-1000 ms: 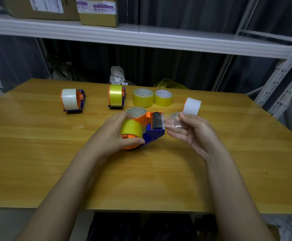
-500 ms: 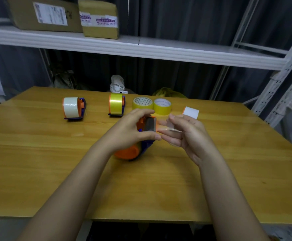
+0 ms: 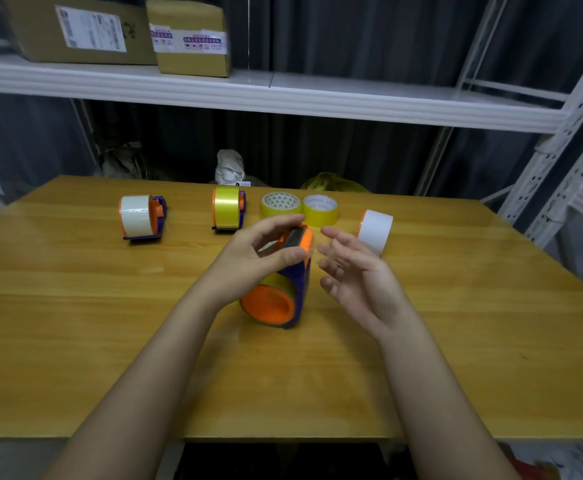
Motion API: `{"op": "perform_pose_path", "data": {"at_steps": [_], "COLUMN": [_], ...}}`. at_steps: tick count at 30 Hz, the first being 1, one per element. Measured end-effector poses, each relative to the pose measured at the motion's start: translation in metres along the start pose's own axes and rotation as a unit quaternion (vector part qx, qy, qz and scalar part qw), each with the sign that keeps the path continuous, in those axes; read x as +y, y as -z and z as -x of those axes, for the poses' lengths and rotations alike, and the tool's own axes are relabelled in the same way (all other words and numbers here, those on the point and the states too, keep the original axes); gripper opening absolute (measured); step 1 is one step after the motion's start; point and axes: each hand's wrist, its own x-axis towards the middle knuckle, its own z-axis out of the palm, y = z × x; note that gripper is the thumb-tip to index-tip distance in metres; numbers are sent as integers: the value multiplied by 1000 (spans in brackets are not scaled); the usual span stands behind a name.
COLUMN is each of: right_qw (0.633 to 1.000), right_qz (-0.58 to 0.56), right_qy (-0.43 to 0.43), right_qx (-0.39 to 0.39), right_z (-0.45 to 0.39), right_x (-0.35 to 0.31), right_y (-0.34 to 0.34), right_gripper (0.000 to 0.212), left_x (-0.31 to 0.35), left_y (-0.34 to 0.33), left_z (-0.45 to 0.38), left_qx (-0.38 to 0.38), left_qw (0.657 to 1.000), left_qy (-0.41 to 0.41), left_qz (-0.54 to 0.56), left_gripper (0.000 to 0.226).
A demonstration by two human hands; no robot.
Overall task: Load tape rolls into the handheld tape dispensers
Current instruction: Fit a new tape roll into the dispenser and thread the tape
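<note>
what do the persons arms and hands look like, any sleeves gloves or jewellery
Both forearms are bare right down to the bottom edge of the picture, so no sleeves show. The left hand and right hand are bare, without gloves. No watch or bracelet shows on either wrist; the fingers are too blurred to rule out a ring.

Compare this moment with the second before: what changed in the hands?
The right hand let go of the tape end and opened, fingers spread, beside the dispenser. The left hand shifted from the roll up to the dispenser's top. The other dispensers and loose rolls on the table stayed put.
</note>
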Motion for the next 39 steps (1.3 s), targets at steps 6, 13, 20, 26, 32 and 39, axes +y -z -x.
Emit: {"op": "perform_pose_path", "data": {"at_steps": [6, 13, 20, 26, 32, 39], "right_qw": [996, 990, 981, 997, 965, 848], "right_qz": [-81, -124, -166, 9, 218, 442], "right_qy": [-5, 6, -10, 62, 144, 290], "right_qx": [-38, -65, -101, -41, -28, -31], "right_z": [1, 0, 0, -1, 3, 5], "right_x": [3, -2, 1, -7, -14, -8], "right_y": [0, 6, 18, 22, 34, 38], "right_gripper": [42, 40, 41, 34, 29, 36], "left_x": [-2, 3, 1, -1, -5, -4], "left_y": [-2, -5, -6, -6, -2, -4], "left_z": [2, 1, 0, -3, -3, -3], "left_qx": [-7, -24, -36, -54, -49, -53], "left_qw": [1000, 1000, 999, 998, 999, 998], "left_qy": [-15, -17, -20, -14, -4, -11], "left_qz": [-11, -7, -17, -26, -15, -19], "left_gripper": [49, 55, 54, 55, 53, 52]}}
